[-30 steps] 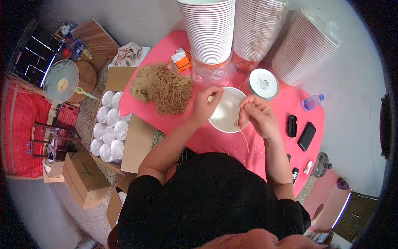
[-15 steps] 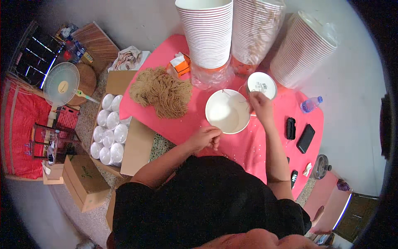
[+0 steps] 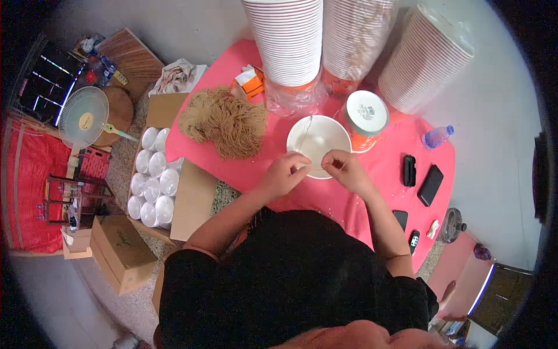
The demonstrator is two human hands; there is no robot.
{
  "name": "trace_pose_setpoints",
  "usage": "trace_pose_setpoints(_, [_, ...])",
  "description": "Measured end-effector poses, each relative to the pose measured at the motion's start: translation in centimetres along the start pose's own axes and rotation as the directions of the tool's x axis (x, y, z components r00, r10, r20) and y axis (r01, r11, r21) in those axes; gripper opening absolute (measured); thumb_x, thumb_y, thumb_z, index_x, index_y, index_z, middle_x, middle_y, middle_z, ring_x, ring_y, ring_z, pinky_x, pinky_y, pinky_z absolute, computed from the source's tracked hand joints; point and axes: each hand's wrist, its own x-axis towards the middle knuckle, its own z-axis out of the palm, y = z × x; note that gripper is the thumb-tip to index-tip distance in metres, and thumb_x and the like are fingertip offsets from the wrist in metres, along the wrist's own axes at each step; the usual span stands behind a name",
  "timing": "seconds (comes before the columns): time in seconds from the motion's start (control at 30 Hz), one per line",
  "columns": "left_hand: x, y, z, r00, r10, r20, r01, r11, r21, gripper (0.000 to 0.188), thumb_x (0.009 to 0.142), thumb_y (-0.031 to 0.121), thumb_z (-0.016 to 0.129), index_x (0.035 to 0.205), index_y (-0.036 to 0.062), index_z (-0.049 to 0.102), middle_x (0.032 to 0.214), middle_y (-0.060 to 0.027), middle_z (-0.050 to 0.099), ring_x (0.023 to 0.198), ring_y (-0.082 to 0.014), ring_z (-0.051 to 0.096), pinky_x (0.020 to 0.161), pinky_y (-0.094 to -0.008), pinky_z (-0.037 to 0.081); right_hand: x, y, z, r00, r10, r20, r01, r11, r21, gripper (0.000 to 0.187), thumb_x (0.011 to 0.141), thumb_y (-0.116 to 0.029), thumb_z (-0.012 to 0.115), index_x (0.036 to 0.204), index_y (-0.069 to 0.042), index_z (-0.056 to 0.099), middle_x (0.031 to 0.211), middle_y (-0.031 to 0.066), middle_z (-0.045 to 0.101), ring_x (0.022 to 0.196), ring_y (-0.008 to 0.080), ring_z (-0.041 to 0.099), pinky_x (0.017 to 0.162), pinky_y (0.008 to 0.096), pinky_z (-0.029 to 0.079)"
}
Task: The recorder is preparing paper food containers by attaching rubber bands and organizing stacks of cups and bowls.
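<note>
Left grip (image 3: 285, 174) and right grip (image 3: 347, 170) over a bowl (image 3: 330, 136).
Both pinched closed on a string (image 3: 305, 134); brown bundle (image 3: 226, 123) beyond left grip.

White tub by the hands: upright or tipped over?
Upright: seen from above, the white tub shows its round open mouth and inside.

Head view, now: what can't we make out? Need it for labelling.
All head view:
Left hand and right hand: what each grip pinches is too fine to tell.
White bowl: part of its near rim is hidden behind the hands.
Left cup stack and middle cup stack: tops cut off by the upper edge.
Orange-and-white container: inside hidden by its closed upper face.
</note>
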Motion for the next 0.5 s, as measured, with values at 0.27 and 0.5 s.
trace_pose_setpoints(0.27, [-0.4,-1.8,-1.6,0.882,0.444,0.156,-0.449,0.696,0.560,0.020,0.074,0.007,0.061,0.093,0.0017,0.061,0.095,-0.0132,0.056,0.088,-0.0306,0.056,0.075,-0.0349,0.048,0.6,-0.7,-1.8,0.988,-0.153,0.009,0.152,0.971,-0.183,0.007,0.074,0.001,0.057,0.076,0.000,0.050,0.067,0.0095,0.051,0.060,0.0194,0.051,0.055,0.0303,0.041])
trace_pose_setpoints(0.5, [0.0,2.7,-3.5,0.699,0.681,0.220,-0.592,0.378,0.711,0.023,0.069,0.009,0.056,0.091,0.0032,0.058,0.095,-0.0083,0.055,0.084,-0.0248,0.054,0.070,-0.0344,0.047,0.1,-5.7,-3.1,0.942,-0.197,0.271,0.311,0.817,-0.486,0.010,0.073,-0.002,0.055,0.078,-0.001,0.048,0.075,0.0155,0.055,0.067,0.0335,0.056,0.059,0.0403,0.044])
